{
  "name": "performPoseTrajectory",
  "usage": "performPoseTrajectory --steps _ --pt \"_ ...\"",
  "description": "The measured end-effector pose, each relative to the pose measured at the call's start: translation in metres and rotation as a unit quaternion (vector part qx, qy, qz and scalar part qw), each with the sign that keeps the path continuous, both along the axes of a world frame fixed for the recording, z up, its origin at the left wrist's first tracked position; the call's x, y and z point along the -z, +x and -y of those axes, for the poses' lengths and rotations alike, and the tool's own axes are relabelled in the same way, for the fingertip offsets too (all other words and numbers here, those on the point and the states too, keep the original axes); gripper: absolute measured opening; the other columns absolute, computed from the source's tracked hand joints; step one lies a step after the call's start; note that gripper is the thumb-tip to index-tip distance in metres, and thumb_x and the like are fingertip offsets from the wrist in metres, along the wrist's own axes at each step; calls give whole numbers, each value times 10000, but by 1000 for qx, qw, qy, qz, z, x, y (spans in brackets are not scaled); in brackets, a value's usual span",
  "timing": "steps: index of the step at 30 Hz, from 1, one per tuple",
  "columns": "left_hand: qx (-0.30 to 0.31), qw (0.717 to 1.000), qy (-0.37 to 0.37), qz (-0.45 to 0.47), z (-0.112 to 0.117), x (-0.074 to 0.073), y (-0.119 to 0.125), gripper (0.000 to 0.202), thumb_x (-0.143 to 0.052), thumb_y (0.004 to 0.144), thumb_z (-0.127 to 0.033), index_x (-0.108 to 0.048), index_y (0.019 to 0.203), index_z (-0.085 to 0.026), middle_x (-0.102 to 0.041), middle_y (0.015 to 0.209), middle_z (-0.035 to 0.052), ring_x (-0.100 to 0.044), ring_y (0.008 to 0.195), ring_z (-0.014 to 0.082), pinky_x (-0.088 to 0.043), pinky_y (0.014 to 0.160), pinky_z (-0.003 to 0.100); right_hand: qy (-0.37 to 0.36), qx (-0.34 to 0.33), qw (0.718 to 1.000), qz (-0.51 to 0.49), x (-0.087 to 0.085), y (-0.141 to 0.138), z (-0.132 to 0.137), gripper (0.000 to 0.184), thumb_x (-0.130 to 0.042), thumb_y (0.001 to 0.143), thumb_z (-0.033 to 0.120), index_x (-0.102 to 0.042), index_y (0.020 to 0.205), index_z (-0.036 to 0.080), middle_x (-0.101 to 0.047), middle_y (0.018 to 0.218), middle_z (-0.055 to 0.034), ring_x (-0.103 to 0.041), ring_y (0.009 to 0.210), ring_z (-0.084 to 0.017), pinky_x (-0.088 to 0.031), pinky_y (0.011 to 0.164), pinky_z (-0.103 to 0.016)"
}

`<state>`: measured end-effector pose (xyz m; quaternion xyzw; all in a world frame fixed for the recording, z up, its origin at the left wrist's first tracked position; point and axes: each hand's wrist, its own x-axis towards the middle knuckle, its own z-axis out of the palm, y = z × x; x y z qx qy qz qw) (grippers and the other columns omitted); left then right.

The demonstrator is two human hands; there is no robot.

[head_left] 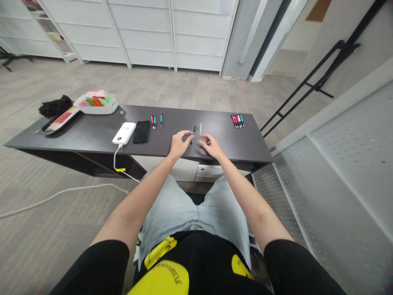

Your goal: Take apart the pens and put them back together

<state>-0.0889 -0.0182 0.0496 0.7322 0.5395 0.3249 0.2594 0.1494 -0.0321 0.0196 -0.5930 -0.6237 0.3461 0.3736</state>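
Left hand (179,143): thumb and fingertips pinching a small teal pen part (190,134); right hand (211,146), just beside it: fingers curled, cannot tell whether holding anything; thin white rod (200,128) and dark pen piece (194,128): just beyond both hands; three pens (155,121) and black phone (141,132): left of the left hand; row of pens (236,121): beyond and right of the right hand

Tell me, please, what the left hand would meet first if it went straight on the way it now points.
The left hand would probably meet the small black piece just past its fingertips, before the thin white stick, though depth is hard to judge.
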Motion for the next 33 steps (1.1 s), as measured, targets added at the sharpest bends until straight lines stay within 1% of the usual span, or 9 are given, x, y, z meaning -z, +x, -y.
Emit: performPoseTrajectory --steps 4,8,13,16,20,24,28,31,33 --pt "20 998 -23 60 3 -2 23 284 -692 1217 -266 -914 1386 -322 -942 1530 91 -891 1468 266 -686 1326 439 13 -29 999 -22 -3 0 2 146 -860 980 542 -866 1089 445 -947 1332 3 -870 1175 -347 -739 1086 -572" --pt "47 997 -32 45 0 0 33 351 -671 1224 -248 -891 1496 -273 -944 1518 153 -922 1403 255 -703 1273 416 0 -22 999 -26 1 2 -1 195 -809 1027 617 -826 1006 424 -955 1175 -3 -890 1205 -368 -737 1050 -565" --pt "12 994 6 -109 -11 2 3 413 -758 1216 -403 -816 1610 -294 -861 1678 175 -766 1649 392 -548 1447 580 9 32 999 -43 9 11 -11 197 -763 1045 597 -794 1135 425 -937 1097 -21 -879 1099 -355 -727 1075 -555" --pt "-36 977 4 -210 -15 6 -26 578 -709 1205 -446 -717 1739 -224 -718 1844 239 -614 1773 445 -464 1493 591 -5 79 997 -26 6 24 -24 220 -720 1089 540 -746 1252 394 -927 1101 -31 -844 1009 -313 -721 1055 -496" --pt "-75 967 -22 -243 -15 15 -45 742 -601 1231 -552 -607 1838 -125 -612 1919 297 -534 1806 480 -415 1511 594 -21 122 992 29 -9 47 -50 96 -709 1075 374 -738 1140 308 -907 1065 -59 -844 1045 -288 -691 1082 -439" --pt "-70 968 -19 -239 -16 22 -43 763 -626 1214 -591 -621 1822 -130 -627 1891 304 -557 1783 486 -430 1497 590 -34 123 986 112 -32 57 -76 44 -780 1017 245 -816 999 263 -916 1041 -96 -886 1147 -338 -677 1145 -449" --pt "-68 972 -14 -226 -18 25 -43 742 -656 1207 -596 -644 1799 -148 -645 1873 291 -567 1769 494 -442 1484 615 -32 48 959 277 -53 42 -98 218 -791 1047 144 -966 1172 180 -976 1281 -169 -915 1302 -364 -675 1221 -440" --pt "-67 969 -20 -236 -18 26 -44 732 -638 1216 -600 -638 1802 -162 -633 1893 273 -551 1773 484 -423 1494 614 -36 -13 929 369 -64 25 -112 328 -791 1087 127 -991 1347 132 -970 1402 -194 -910 1398 -365 -677 1272 -424" --pt "-67 968 -26 -239 -18 26 -44 738 -629 1217 -609 -629 1811 -171 -623 1906 262 -533 1783 478 -399 1506 603 -36 -35 915 400 -70 16 -120 341 -810 1092 125 -997 1377 120 -969 1416 -201 -910 1419 -368 -686 1276 -410"
